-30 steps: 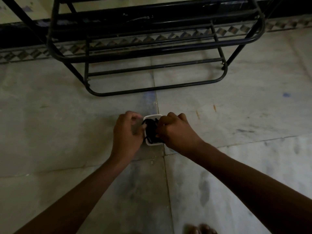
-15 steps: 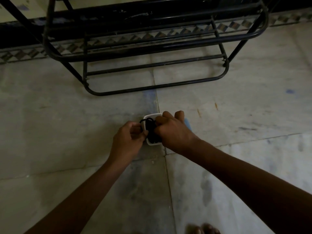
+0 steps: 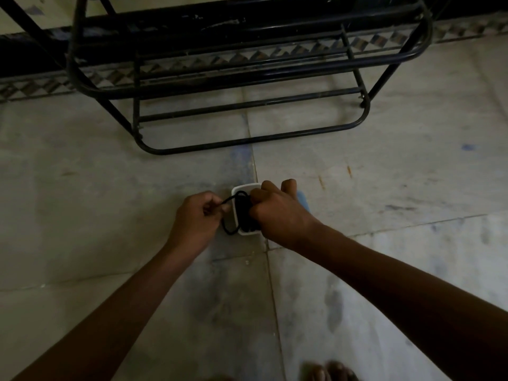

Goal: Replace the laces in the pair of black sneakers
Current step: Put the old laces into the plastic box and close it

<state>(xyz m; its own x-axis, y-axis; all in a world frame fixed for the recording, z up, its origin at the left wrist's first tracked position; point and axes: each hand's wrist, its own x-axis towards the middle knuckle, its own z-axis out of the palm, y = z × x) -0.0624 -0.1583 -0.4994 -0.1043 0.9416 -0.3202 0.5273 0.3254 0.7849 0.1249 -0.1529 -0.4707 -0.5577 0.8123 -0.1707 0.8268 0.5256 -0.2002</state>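
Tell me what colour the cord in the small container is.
Black; the lace sits in a white container, seen in the head view.

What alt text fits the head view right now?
Two bare hands work over a small white tub of black laces on a tiled floor: the left hand pinches a strand looping out of it, and the right hand grips the bundle inside. A black metal rack stands behind.

The scene is dim and grainy; the floor [image 3: 384,188] seems softly lit, edges bend, corners are blurred.
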